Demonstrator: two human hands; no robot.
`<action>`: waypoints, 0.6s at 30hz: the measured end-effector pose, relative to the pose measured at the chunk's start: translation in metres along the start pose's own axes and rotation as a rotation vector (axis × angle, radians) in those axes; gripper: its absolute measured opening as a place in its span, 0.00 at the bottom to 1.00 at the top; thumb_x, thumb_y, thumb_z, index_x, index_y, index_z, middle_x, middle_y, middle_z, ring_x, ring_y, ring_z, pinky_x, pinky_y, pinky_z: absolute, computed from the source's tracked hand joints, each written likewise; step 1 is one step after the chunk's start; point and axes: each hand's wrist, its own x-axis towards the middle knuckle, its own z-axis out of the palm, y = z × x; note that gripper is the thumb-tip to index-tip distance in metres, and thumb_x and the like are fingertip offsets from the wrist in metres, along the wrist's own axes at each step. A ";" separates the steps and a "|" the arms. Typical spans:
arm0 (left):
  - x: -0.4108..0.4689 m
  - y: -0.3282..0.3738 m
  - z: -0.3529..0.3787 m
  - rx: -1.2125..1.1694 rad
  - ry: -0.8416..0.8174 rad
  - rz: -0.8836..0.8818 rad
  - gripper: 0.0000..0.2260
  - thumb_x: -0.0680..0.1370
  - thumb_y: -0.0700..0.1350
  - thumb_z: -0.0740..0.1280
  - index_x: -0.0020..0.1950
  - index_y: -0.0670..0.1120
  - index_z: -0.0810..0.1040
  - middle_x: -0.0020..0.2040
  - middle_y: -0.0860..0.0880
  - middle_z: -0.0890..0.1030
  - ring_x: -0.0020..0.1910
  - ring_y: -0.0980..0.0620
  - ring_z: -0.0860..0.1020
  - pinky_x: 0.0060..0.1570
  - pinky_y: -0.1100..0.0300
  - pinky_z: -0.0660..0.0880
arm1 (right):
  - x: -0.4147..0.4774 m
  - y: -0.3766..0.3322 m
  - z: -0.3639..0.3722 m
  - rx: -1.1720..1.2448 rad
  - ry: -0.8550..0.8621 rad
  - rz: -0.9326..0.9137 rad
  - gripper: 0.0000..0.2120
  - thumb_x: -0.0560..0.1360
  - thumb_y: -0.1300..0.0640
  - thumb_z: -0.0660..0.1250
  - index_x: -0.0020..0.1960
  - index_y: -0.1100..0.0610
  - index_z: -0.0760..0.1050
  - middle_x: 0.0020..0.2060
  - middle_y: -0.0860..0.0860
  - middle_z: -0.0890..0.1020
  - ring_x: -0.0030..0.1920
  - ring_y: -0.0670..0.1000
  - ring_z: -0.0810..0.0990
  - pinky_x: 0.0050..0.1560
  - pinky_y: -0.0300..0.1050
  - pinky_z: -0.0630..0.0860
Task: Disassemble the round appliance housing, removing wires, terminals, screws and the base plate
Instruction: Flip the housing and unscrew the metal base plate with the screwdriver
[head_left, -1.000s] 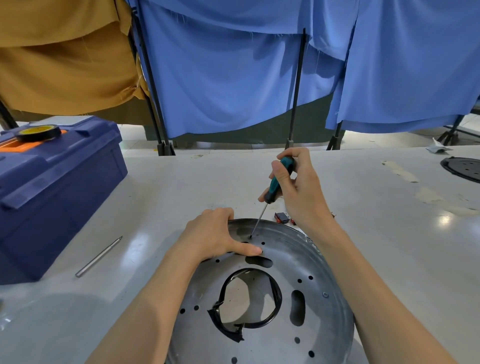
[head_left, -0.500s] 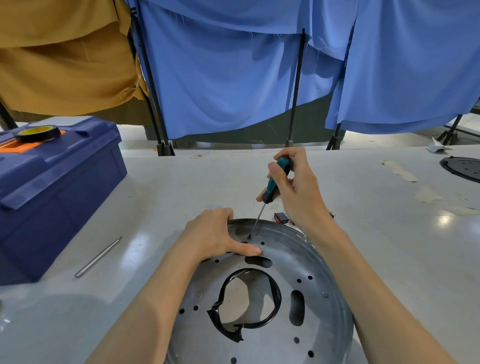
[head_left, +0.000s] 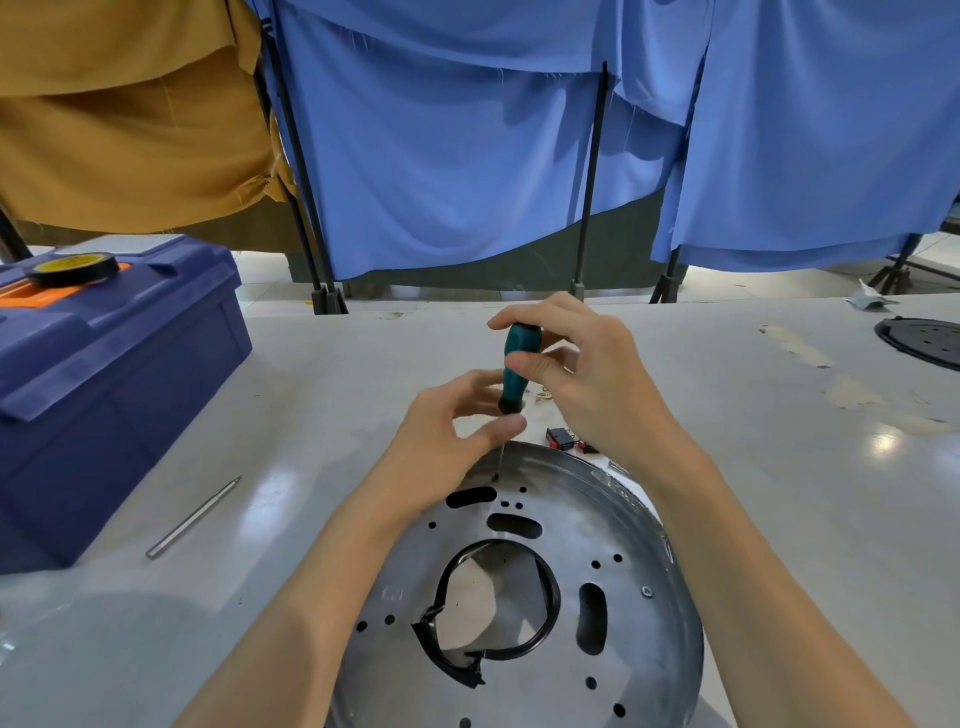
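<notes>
The round metal housing (head_left: 639, 525) lies flat on the table in front of me, with several holes, slots and a black ring around its central opening. My right hand (head_left: 587, 379) grips a teal-handled screwdriver (head_left: 517, 366) held nearly upright, its tip at a hole near the housing's far rim. My left hand (head_left: 452, 431) is raised off the housing, its thumb and fingers touching the screwdriver's lower collar and shaft. One screw (head_left: 646, 591) sits in the plate at the right.
A blue toolbox (head_left: 114, 374) with a tape roll (head_left: 72, 269) on top stands at the left. A loose metal bit (head_left: 195, 517) lies beside it. Small black and red parts (head_left: 563, 438) lie behind the housing. A black round plate (head_left: 922, 340) rests far right.
My left hand lifted from the housing's rim up to the screwdriver shaft. The screwdriver swung from tilted to nearly upright, and my right hand's grip shifted on the handle.
</notes>
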 end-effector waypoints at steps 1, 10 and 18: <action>0.000 0.004 0.002 -0.078 0.012 0.024 0.14 0.77 0.45 0.68 0.62 0.47 0.77 0.52 0.52 0.84 0.52 0.57 0.82 0.59 0.59 0.76 | 0.000 0.000 0.001 0.018 0.005 0.003 0.13 0.75 0.67 0.68 0.56 0.56 0.80 0.46 0.49 0.77 0.46 0.49 0.76 0.52 0.42 0.77; 0.002 0.007 0.012 -0.212 0.116 -0.022 0.07 0.81 0.40 0.60 0.50 0.46 0.78 0.41 0.46 0.82 0.38 0.50 0.84 0.44 0.57 0.82 | -0.003 -0.005 0.010 0.131 0.005 0.037 0.18 0.76 0.72 0.63 0.59 0.56 0.79 0.50 0.49 0.80 0.52 0.47 0.79 0.56 0.44 0.78; 0.003 0.004 0.014 -0.180 0.182 -0.018 0.02 0.77 0.43 0.68 0.45 0.46 0.77 0.40 0.49 0.82 0.36 0.52 0.84 0.38 0.56 0.82 | -0.004 -0.006 0.015 0.095 0.122 0.046 0.17 0.74 0.61 0.70 0.62 0.50 0.78 0.49 0.50 0.78 0.49 0.44 0.78 0.55 0.34 0.75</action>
